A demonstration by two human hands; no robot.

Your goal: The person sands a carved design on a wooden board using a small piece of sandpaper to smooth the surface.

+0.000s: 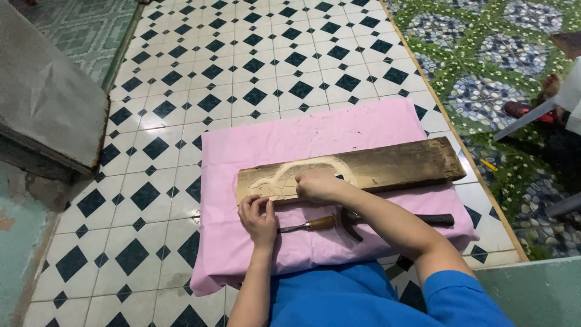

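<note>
Nearest the camera, a blue short-sleeved shirt (363, 297) fills the bottom edge, both bare forearms reaching forward. The left hand (259, 215) rests on a pink cloth (230, 254) at the near edge of the plank, fingers curled together, holding nothing that can be made out. Just beside it lies a wooden-handled metal chisel (305, 225), its long axis running left to right. Slightly farther, the right hand (318, 184) presses on a long brown wooden plank (387, 166), fingers closed in a loose fist over a pale carved outline (284, 175). Beyond is black-and-white tiled floor (242, 66).
</note>
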